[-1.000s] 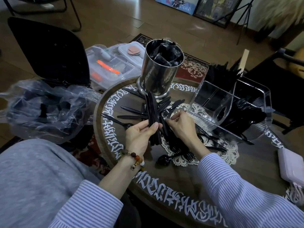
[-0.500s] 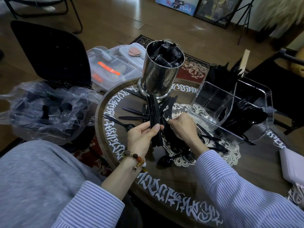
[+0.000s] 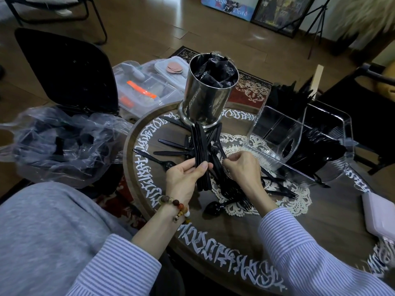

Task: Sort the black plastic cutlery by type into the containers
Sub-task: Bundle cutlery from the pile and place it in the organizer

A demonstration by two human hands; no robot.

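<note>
Left hand (image 3: 186, 178) is clamped on a stack of black knives (image 3: 201, 154), thumb across the front, stack held upright over the middle of the round table (image 3: 213, 244). Right hand (image 3: 241, 167) pinches one more black piece (image 3: 218, 144) out of the loose pile (image 3: 233, 189); fingertips closed on it, type hard to tell from here, looks like a knife.

Where things are: loose cutlery spread on the lace doily (image 3: 299, 201) and just left of the stack, incl. a spoon (image 3: 213, 209) near us and a few handles fanned out on the left. Steel cup (image 3: 205, 97) at the far side holds black wrapped items. Clear divided organizer (image 3: 277, 133) far right, already carrying black cutlery in its right section.

Step in hand, as we read it: build one type-pure bundle, then drop it in a single compartment.

To do it well:
- check the head of each piece before adding; all-black parts blur together
- keep all handles pointing the same way
- lift pieces straight out of the pile; fork tines snag neighbours
- don't overfill the left grip, the stack will fan and slip
</note>
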